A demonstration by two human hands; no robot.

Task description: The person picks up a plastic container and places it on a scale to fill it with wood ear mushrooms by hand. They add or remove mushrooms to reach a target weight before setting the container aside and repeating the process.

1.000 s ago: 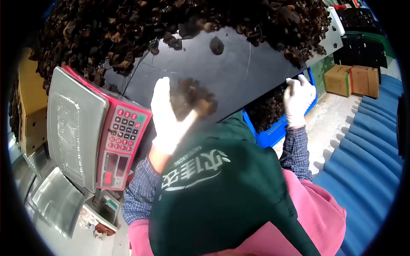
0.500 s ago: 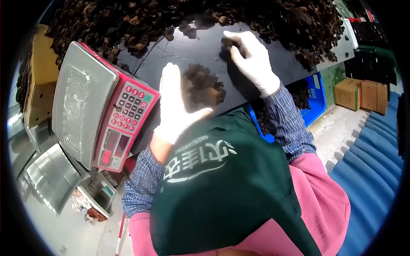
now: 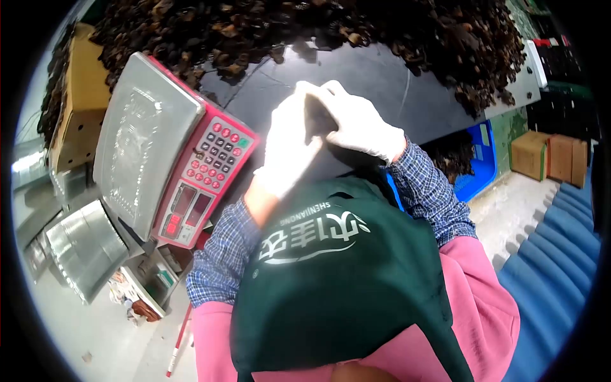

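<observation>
My left hand (image 3: pixel 288 137), in a white glove, reaches over the dark tabletop (image 3: pixel 382 79) with its fingers held together and thumb toward the right. My right hand (image 3: pixel 361 123), gloved likewise, curves in from the other side, and the fingertips of both meet. Cupped between the palms is a dark clump of what look like wood ear mushrooms (image 3: pixel 320 118), mostly hidden by the gloves. Beyond the hands, a large heap of dark brown wood ear mushrooms (image 3: pixel 286 25) spreads along the far side.
A pink and grey electronic scale (image 3: pixel 184 153) stands to the left, its pan covered in clear plastic. Below the right forearm is a blue crate (image 3: pixel 487 159) with dark pieces inside. Cardboard boxes (image 3: pixel 548 157) sit on the floor at right; a yellowish carton (image 3: pixel 86 95) is far left.
My hands have come together: the left moved right and up, the right moved left and down. The loose clump on the tabletop is now between and behind them. The view shifted slightly.
</observation>
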